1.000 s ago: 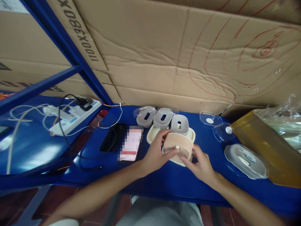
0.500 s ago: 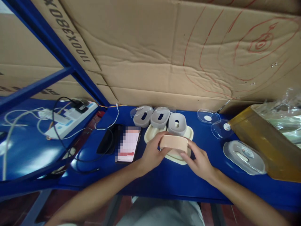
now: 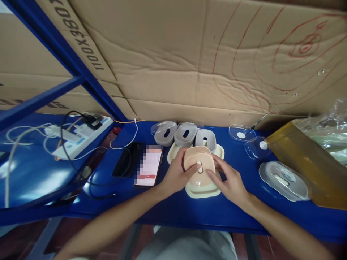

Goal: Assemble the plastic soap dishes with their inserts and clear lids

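A peach plastic lid (image 3: 199,163) with a small tab in its middle is tilted up between both hands. My left hand (image 3: 176,175) grips its left edge, thumb on the top face. My right hand (image 3: 229,181) holds the right edge with curled fingers. Under the lid lies a cream tray (image 3: 202,190) on the blue table (image 3: 189,207). Three grey slotted containers (image 3: 185,134) stand in a row just behind, with more cream trays under them.
A phone with a lit screen (image 3: 149,165) and a dark phone (image 3: 127,159) lie to the left. A power strip with cables (image 3: 81,135) sits further left. Clear lids (image 3: 241,133), a grey covered dish (image 3: 283,180) and a yellow bag (image 3: 303,164) are at the right.
The peach lid, held edge-on half a second ago, is now tipped so its top face shows. Both hands stay on it above the cream tray.
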The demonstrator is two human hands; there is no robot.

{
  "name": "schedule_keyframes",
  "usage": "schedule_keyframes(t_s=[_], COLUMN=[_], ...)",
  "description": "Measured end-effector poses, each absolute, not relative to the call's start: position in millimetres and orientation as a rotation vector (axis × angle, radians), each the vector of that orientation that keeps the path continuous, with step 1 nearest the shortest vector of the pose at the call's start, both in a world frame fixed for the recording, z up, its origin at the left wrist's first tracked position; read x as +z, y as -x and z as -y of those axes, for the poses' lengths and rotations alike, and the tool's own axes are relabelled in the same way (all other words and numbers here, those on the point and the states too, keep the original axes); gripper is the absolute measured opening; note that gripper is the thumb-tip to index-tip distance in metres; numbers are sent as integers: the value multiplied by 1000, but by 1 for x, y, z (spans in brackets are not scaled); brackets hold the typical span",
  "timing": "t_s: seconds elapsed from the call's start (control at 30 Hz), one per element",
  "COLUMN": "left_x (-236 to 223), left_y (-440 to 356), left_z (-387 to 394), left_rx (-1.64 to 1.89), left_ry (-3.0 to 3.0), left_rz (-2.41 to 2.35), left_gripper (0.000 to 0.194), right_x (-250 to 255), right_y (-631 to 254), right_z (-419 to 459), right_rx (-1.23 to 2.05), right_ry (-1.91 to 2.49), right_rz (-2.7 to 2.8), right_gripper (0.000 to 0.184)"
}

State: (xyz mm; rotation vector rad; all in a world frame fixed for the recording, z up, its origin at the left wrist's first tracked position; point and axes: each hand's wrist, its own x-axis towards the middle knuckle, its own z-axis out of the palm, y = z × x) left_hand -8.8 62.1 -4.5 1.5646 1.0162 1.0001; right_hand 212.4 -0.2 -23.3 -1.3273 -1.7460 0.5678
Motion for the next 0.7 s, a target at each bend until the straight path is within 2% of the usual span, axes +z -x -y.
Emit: schedule_keyframes(t_s=[0.33, 0.4, 0.57, 0.7], left_x=[-9, -11, -6, -4], left_y=[4, 4, 5, 7], left_z=[-63, -64, -63, -66], left_rx=[1088, 1099, 940, 777], left_ry=[-1562, -1531, -1357, -1243], left_rz=[-1102, -1067, -686, -548], left_gripper=[42, 45, 65, 66], right_x=[-19, -18, -14, -15], right_y=[-208, -207, -216, -235], right_z=[-1, -1, -10, -22], right_rx=[187, 170, 223, 283], right_ry=[1338, 1366, 1492, 1554], right_rz=[1915, 1919, 1815, 1718], right_gripper=[46, 45, 41, 36])
